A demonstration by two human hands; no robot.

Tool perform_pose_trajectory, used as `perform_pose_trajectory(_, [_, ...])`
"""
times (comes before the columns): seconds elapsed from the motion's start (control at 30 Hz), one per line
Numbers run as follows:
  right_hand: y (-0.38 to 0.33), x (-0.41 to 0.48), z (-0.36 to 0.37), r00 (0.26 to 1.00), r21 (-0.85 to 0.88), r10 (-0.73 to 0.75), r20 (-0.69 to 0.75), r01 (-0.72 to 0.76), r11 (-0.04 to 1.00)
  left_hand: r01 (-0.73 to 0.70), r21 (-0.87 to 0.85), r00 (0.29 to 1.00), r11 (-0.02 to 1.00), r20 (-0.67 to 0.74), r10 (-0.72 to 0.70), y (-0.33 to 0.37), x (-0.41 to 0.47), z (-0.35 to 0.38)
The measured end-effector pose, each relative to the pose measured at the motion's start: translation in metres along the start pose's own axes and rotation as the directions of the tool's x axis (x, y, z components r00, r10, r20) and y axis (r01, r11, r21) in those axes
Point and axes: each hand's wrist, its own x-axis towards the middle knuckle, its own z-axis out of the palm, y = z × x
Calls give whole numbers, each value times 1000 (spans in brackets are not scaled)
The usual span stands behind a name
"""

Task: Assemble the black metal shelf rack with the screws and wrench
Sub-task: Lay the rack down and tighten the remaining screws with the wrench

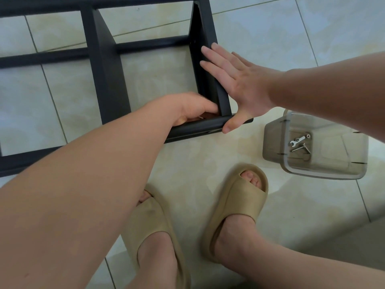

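The black metal shelf rack [108,80] lies on the tiled floor, its near rail pointing right. My left hand [187,109] reaches into the inside corner where an upright panel meets that rail. Its fingers curl there and pinch a small silvery screw [200,117], which is mostly hidden. My right hand [235,80] lies flat against the outer face of the same panel, fingers straight and thumb on the rail's end. The small wrench [299,139] and two loose screws [302,147] lie in a clear plastic container [325,174] to the right.
My feet in tan sandals [235,209] stand on the floor just below the rack's corner. The container sits on the tiles about a hand's width right of the rail end. More rack rails and panels stretch away to the left and top.
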Motion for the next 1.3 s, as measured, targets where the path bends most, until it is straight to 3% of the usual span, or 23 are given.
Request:
perform_pose_trajectory(0.27, [0,0,0,1000,-1,7,10,-7,1000,-73,-70,997,995,29,75,-3,2,-3])
perform_pose_trajectory(0.77, [-2,-1,-1,1000,-15,7,8,-7,1000,-59,-150,996,987,64,69,-1,-1,-2])
perform_pose_trajectory(0.97, [-2,-1,-2,1000,-9,7,10,-7,1000,-64,-8,998,998,-5,64,0,-1,0])
perform_pose_trajectory(1.3, [-2,0,-1,1000,-10,11,13,-11,1000,-81,-75,996,994,32,83,-3,1,-3])
